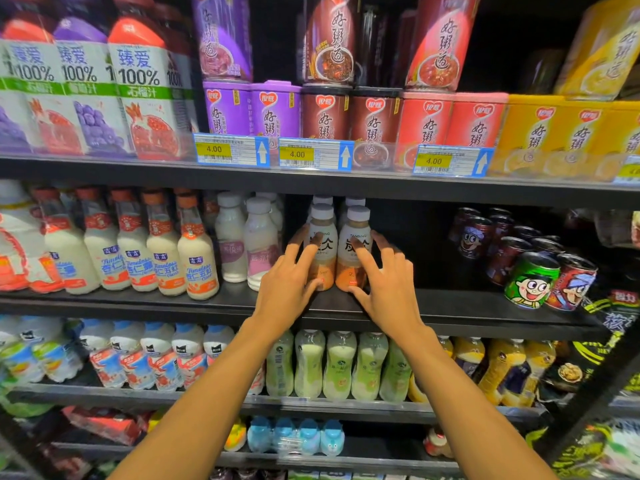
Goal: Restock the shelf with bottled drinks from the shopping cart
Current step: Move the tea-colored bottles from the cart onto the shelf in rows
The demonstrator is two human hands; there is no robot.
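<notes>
Juice cartons [138,98] stand beside stacked porridge cans [374,123] — price tags [297,154] in front, cartoon cans [531,278] lower right.

The latte bottles [357,233] are smooth, glossy plastic with matt white caps. Under them, the shelf board [450,306] is matt black, seemingly painted metal. Left of them, the almond milk bottles [199,268] have a glossy shine beneath orange caps. Right of them, the cartoon cans [531,280] are glossy printed metal. Above them, the porridge tubs [325,116] wear shiny plastic wrap, and paper price tags [298,154] sit behind a clear glossy strip.
</notes>
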